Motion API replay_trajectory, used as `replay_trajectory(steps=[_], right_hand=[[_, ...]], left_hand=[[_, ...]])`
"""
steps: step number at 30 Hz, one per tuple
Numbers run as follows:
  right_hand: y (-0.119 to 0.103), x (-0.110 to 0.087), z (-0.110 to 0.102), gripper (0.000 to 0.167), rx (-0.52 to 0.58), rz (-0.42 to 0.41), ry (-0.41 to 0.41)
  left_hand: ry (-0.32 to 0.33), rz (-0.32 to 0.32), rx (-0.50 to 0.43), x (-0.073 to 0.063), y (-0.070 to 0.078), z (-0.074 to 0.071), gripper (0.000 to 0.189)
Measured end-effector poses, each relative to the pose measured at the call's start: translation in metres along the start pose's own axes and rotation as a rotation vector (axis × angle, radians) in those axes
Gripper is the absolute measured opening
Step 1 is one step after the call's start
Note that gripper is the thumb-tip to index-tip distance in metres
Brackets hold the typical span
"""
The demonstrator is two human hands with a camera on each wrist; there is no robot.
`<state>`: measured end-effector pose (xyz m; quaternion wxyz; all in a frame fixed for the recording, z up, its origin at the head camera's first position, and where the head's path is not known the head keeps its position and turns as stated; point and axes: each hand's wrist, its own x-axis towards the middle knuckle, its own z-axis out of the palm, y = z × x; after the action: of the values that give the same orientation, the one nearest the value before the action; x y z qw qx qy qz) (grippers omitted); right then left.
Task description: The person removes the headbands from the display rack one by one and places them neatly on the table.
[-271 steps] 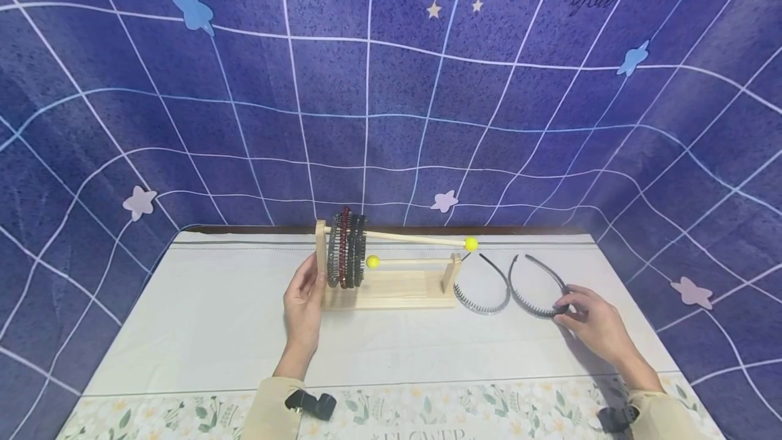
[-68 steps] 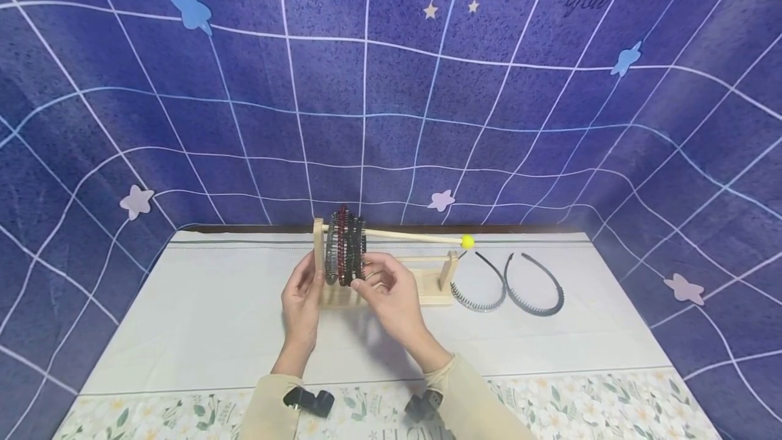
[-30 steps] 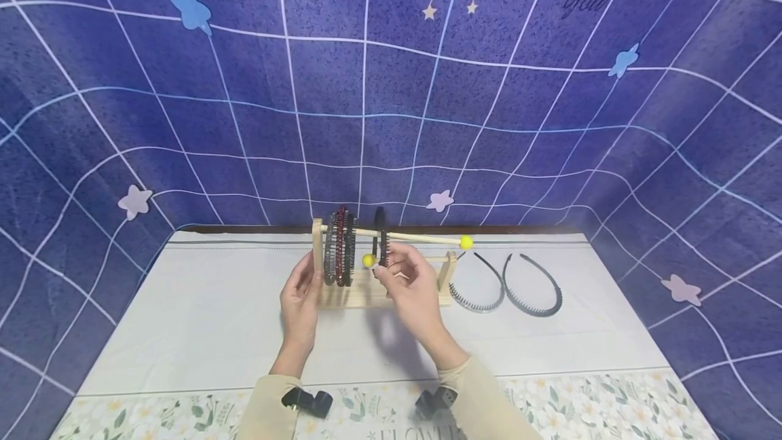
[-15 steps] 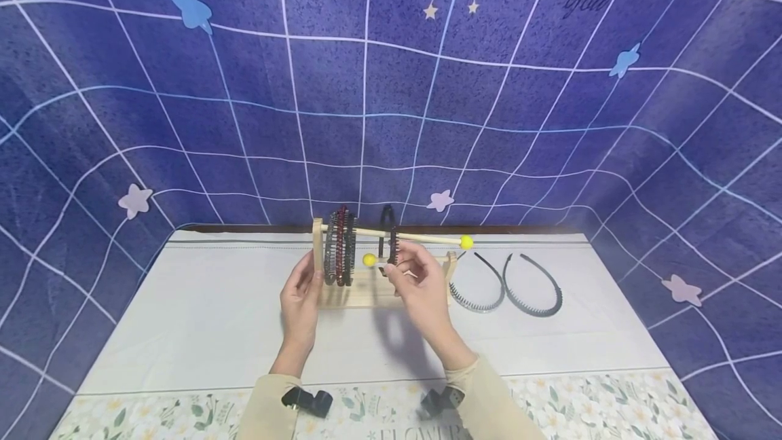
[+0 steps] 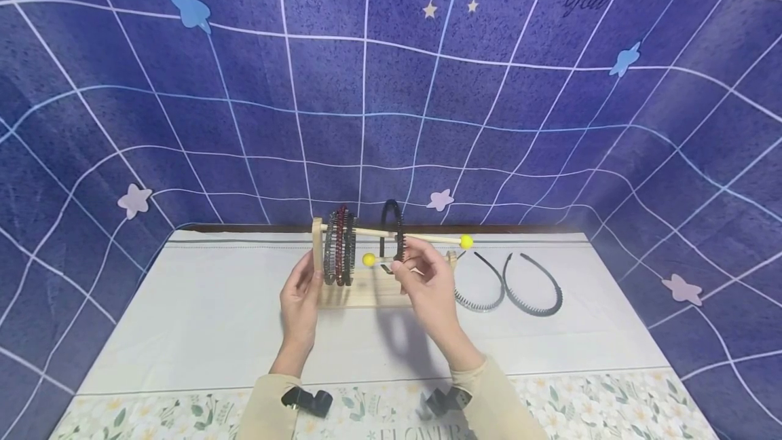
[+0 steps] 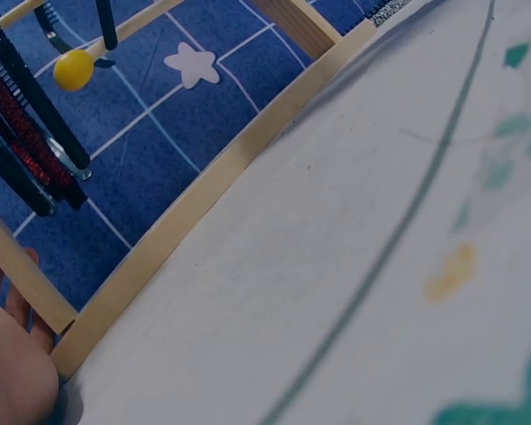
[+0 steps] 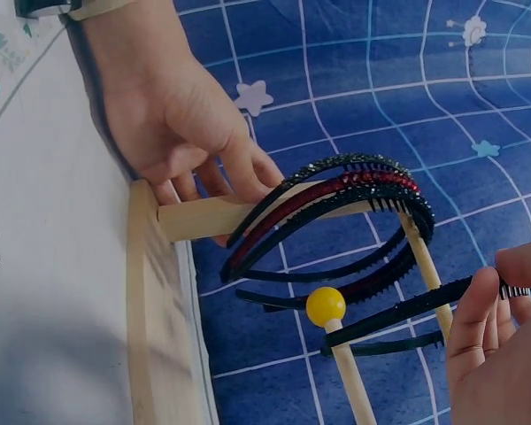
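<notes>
My left hand [image 5: 299,307] grips the left upright of a wooden headband stand [image 5: 366,299]. On the stand's upper rod, near that upright, hangs a bunch of toothed headbands [image 5: 342,250], dark and glittery with a red one among them. Between thumb and fingers, my right hand [image 5: 430,284] pinches a black headband [image 7: 398,310]. This headband still loops around the upper rod, right of the bunch, and its ends are close to the lower rod with the yellow ball [image 7: 326,306]. The stand's right upright is mostly hidden behind my right hand.
Two more headbands lie on the white tablecloth right of the stand: a greyish one [image 5: 479,307] and a dark one [image 5: 540,314]. Another yellow ball [image 5: 467,242] caps the upper rod's right end. A blue gridded curtain [image 5: 391,121] hangs behind.
My right hand left the dark headband on the cloth, reached the hanging bunch, and drew one black headband rightward along the rod. My left hand stays on the upright.
</notes>
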<state>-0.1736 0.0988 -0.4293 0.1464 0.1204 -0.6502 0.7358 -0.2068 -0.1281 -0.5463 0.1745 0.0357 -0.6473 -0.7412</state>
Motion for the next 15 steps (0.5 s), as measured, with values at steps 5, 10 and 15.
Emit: replay_trajectory(steps=[5,10,15], right_hand=[[-0.0019,-0.0005,-0.0016,0.040,0.019,-0.007,0.004],[-0.0029,-0.0008,-0.0031,0.041,0.018,-0.015,0.001],[-0.0051,-0.0003,-0.0047,0.041,0.017,-0.034,0.000]], left_hand=[[-0.002,-0.002,0.003,0.0001,0.0007,0.0000,0.049],[-0.002,-0.008,0.009,-0.0013,0.0023,0.0003,0.049],[0.001,-0.009,0.009,-0.0019,0.0027,0.0008,0.049]])
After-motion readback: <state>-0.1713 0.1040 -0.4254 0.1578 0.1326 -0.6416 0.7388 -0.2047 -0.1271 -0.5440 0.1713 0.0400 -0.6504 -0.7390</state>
